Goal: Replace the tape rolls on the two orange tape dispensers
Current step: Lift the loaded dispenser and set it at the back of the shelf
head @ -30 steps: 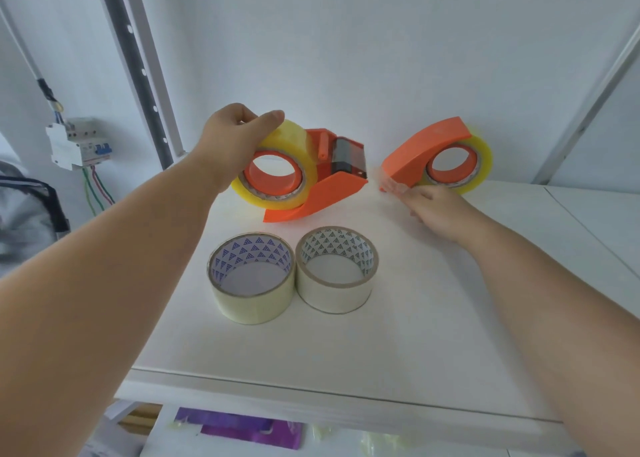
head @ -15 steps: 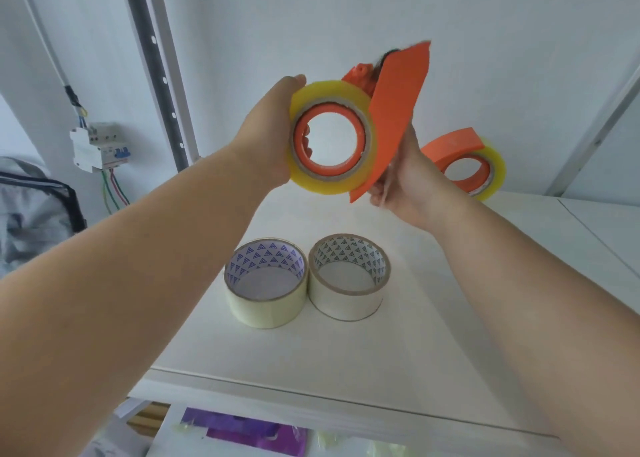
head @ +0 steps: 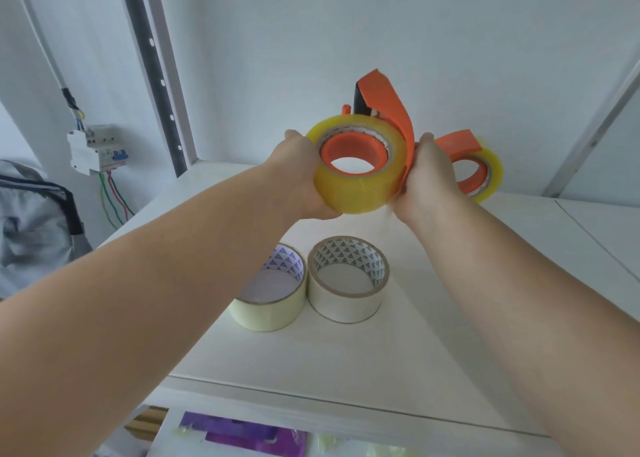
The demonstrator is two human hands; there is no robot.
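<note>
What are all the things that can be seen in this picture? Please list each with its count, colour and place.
held tape dispenser: 1, orange, lifted above the table between both hands
yellowish tape roll: 1, on the held dispenser's orange hub
second tape dispenser: 1, orange with a yellowish roll, on the table behind the right hand
new tape rolls: 2, pale, lying flat side by side at table centre, the left one partly hidden by the left forearm
table: 1, white
circuit breaker box: 1, white, on the wall at left, coloured wires below
bag: 1, grey, far left
left hand: grips the roll
right hand: grips the dispenser body
</note>
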